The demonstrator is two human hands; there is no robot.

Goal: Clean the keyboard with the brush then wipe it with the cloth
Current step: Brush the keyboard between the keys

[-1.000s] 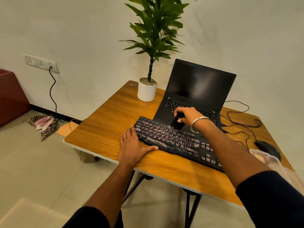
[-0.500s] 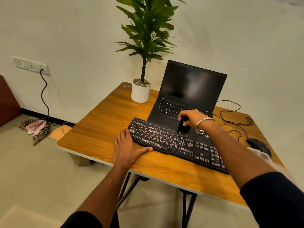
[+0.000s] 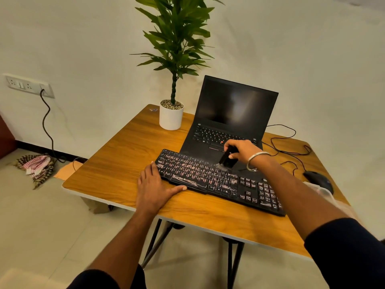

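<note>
A black dusty keyboard (image 3: 210, 178) lies diagonally on the wooden table (image 3: 116, 165). My right hand (image 3: 242, 150) grips a small black brush (image 3: 227, 158), whose bristles touch the keyboard's upper key rows near the middle. My left hand (image 3: 153, 188) lies flat on the table, palm down, with fingers and thumb against the keyboard's near-left corner. The only cloth I see in view is a checked one (image 3: 36, 166) on the floor at the left.
An open black laptop (image 3: 231, 119) stands right behind the keyboard. A potted plant (image 3: 171, 114) stands at the table's back. A black mouse (image 3: 317, 180) with loose cables lies at the right, next to a clear plastic container (image 3: 321, 191). A wall socket (image 3: 27, 85) feeds a hanging cable.
My right hand has carried the brush rightward along the keyboard's upper rows. My left hand has stayed planted at the corner. The view has shifted a little.
</note>
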